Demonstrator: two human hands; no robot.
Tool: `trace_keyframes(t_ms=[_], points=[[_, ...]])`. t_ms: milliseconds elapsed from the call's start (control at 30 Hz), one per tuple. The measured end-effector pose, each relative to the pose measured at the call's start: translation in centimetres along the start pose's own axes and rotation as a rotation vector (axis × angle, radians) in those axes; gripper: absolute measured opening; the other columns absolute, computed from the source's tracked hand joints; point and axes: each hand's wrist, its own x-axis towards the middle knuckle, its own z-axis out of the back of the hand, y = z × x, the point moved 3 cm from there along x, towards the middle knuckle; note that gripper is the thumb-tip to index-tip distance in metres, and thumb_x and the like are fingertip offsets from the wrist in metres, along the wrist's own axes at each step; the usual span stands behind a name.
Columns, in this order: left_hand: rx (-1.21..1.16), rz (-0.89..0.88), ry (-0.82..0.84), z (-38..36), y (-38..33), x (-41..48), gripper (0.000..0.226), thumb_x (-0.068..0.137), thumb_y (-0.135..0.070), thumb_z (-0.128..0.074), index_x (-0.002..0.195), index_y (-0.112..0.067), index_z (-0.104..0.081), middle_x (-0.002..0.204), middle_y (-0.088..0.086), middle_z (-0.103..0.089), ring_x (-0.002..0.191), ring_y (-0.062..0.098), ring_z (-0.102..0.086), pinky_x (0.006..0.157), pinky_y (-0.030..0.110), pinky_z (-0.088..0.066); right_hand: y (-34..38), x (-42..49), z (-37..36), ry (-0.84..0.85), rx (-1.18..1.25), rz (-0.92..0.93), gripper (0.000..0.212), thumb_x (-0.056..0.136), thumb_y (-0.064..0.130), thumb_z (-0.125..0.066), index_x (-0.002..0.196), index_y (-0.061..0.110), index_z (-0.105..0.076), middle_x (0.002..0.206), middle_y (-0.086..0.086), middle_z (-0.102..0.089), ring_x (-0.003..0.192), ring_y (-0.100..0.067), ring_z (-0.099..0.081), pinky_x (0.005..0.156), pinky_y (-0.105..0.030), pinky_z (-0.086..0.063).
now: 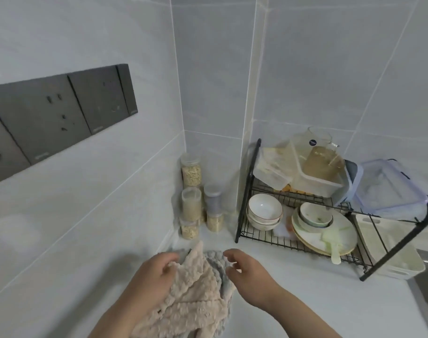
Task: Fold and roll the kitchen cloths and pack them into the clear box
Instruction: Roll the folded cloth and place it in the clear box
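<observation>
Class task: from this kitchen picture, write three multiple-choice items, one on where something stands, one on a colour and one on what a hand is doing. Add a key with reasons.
1. Where do the grain jars stand?
A inside a bowl
B in the corner of the counter, left of the dish rack
C on the rack's top shelf

2. What colour is the upper cloth?
A red
B dark green
C beige

3. What is the left hand doing?
A gripping the upper cloth
B lying flat on the counter
C lifting a bowl

Key:
1 B, the jars are stacked against the tiled corner, beside the rack.
2 C, it is beige and lies over a grey cloth.
3 A, its fingers curl into the fabric.
</observation>
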Motion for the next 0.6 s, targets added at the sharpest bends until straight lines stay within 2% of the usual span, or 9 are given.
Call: trace_keyframes(t_ms=[67,133,200,267,367,433,533,600], points=[[0.131,-0.027,0.050,-0.5,1.7,2.7,0.030,0.096,-0.020,-0.047,0.121,-0.033,-0.058,0.100,-0.006,-0.062,0.067,0.002,-0.057,0.058,0.013,-0.041,0.0,2.9,-1.5,0.028,-0.100,-0.009,0.039,0.099,0.023,-0.046,0.137,0.028,-0.047,0.135,0.004,-0.051,0.122,-0.013,-0.049,0.100,-0.021,-0.036],[0.270,-0.096,0.080,-1.3,3.1,5.0,0.036,0.097,-0.018,-0.044,0.129,-0.031,-0.053,0.124,-0.008,-0.059,0.098,0.003,-0.057,0.081,0.016,-0.044,-0.2,5.8,-2.7,0.048,-0.187,0.013,0.041,0.099,0.022,-0.044,0.140,0.028,-0.045,0.140,0.003,-0.049,0.126,-0.014,-0.047,0.103,-0.019,-0.034],[0.364,-0.137,0.114,-2.4,4.5,6.9,0.045,0.097,-0.014,-0.042,0.138,-0.031,-0.045,0.143,-0.016,-0.045,0.127,0.005,-0.044,0.102,0.019,-0.036,-0.6,8.7,-3.9,0.073,-0.275,0.052,0.046,0.099,0.014,-0.042,0.142,0.028,-0.043,0.145,0.004,-0.044,0.129,-0.013,-0.045,0.105,-0.018,-0.033],[0.424,-0.167,0.158,-3.5,5.9,8.1,0.055,0.094,-0.005,-0.039,0.143,-0.032,-0.037,0.148,-0.018,-0.034,0.134,0.006,-0.036,0.107,0.022,-0.032,-1.5,11.5,-4.9,0.088,-0.362,0.086,0.059,0.094,0.002,-0.042,0.145,0.030,-0.038,0.147,0.004,-0.039,0.129,-0.016,-0.046,0.103,-0.022,-0.039],[0.475,-0.133,0.209,-5.0,8.6,9.3,0.061,0.091,0.001,-0.039,0.141,-0.034,-0.033,0.141,-0.014,-0.031,0.124,0.009,-0.044,0.101,0.028,-0.040,-3.1,15.1,-6.9,0.127,-0.449,0.147,0.077,0.087,-0.006,-0.044,0.151,0.032,-0.025,0.153,-0.001,-0.029,0.136,-0.024,-0.036,0.110,-0.031,-0.036],[0.487,-0.131,0.188,-5.5,10.1,10.0,0.049,0.091,-0.003,-0.042,0.128,-0.034,-0.045,0.124,-0.013,-0.037,0.104,0.008,-0.055,0.091,0.031,-0.047,-4.1,16.8,-8.3,0.172,-0.515,0.197,0.075,0.087,-0.002,-0.046,0.152,0.032,-0.025,0.154,-0.008,-0.028,0.138,-0.030,-0.031,0.114,-0.038,-0.031],[0.532,-0.184,0.094,-5.8,11.2,10.5,0.019,0.091,-0.014,-0.048,0.101,-0.026,-0.058,0.099,-0.012,-0.038,0.083,0.008,-0.056,0.080,0.034,-0.048,-5.1,17.9,-9.4,0.142,-0.470,0.298,0.052,0.089,0.003,-0.047,0.136,0.025,-0.053,0.132,-0.012,-0.052,0.122,-0.029,-0.048,0.104,-0.038,-0.040],[0.530,-0.260,0.021,-5.9,11.6,10.6,0.015,0.091,-0.014,-0.050,0.087,-0.025,-0.059,0.095,-0.015,-0.039,0.081,0.005,-0.055,0.077,0.031,-0.048,-5.4,17.7,-9.3,0.050,-0.441,0.394,0.039,0.092,0.007,-0.047,0.123,0.021,-0.066,0.118,-0.009,-0.062,0.112,-0.024,-0.054,0.097,-0.037,-0.045]])
